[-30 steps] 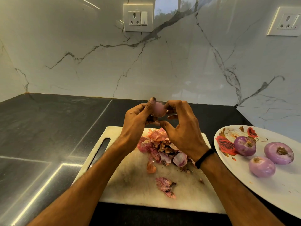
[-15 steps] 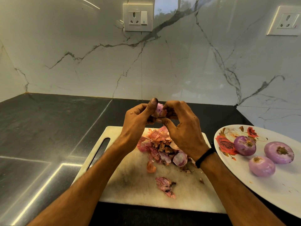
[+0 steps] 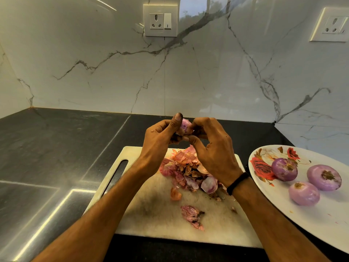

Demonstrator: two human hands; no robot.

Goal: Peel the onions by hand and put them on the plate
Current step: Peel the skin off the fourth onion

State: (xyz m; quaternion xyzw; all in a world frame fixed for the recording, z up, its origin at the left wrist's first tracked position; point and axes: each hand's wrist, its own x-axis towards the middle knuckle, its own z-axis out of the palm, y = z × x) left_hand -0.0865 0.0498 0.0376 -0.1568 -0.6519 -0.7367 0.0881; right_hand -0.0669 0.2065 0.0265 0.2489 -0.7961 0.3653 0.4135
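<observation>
onion: small purple onion (image 3: 184, 126) held in the air above the cutting board (image 3: 151, 210), between both hands
left hand: left hand (image 3: 160, 137) curls round the onion, thumb on top
right hand: right hand (image 3: 211, 146) pinches it with bent fingers
plate: floral plate (image 3: 321, 224) at right carries three peeled onions (image 3: 304, 193)
peels: heap of skins (image 3: 187, 167) on the board under the hands

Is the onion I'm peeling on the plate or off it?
Off. The left hand and right hand grip the onion in the air beside the plate, which holds three other onions.
</observation>
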